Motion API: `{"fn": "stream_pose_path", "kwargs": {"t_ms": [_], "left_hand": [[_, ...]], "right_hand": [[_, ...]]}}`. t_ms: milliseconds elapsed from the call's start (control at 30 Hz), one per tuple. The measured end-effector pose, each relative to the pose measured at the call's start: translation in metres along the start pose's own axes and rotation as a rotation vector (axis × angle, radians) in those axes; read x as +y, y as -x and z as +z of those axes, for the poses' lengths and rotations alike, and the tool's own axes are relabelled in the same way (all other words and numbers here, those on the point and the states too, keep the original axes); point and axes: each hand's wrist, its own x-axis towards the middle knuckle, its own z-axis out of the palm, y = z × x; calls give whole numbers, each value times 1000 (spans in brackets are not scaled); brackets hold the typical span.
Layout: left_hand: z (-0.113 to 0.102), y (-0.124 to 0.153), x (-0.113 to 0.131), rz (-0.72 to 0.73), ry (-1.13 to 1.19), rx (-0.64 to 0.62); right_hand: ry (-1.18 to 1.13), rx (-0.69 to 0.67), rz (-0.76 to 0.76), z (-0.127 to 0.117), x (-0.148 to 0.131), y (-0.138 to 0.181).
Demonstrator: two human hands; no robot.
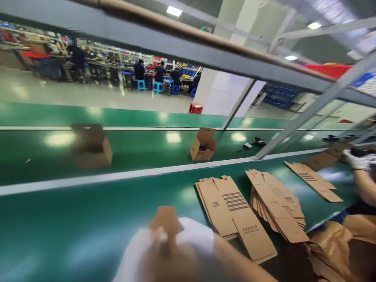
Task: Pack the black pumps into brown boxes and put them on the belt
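Observation:
Low in the middle of the head view, a brown cardboard box [167,221] stands between my hands, its lower part smeared by motion and one flap pointing up. My left hand [133,250], in a white glove, closes on its left side. On the other side my right hand [197,235], also white-gloved, grips the box; the fingertips are blurred. Just right of my right hand lies a stack of flat cardboard boxes [232,207] with dark printed lines. A second fanned-out stack of flat boxes [274,203] sits beyond it.
Across a white rail [141,172], the green belt carries two opened boxes [107,150] [202,150] and a black adapter with cord [260,141]. A slanted metal post [311,107] rises at right. There, a co-worker's gloved hand [361,160] holds something dark. Crumpled brown paper [331,239] lies lower right.

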Motion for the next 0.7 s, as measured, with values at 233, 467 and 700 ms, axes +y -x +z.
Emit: {"fn": "stream_pose_path", "kwargs": {"t_ms": [233, 467, 700], "left_hand": [[1, 15, -8, -107, 390, -94], [-5, 21, -13, -53, 316, -104], [-10, 23, -18, -44, 217, -115]], "right_hand": [[-21, -128, 75, -16, -12, 5], [433, -364, 107, -31, -55, -11], [1311, -332, 355, 39, -91, -36]]}}
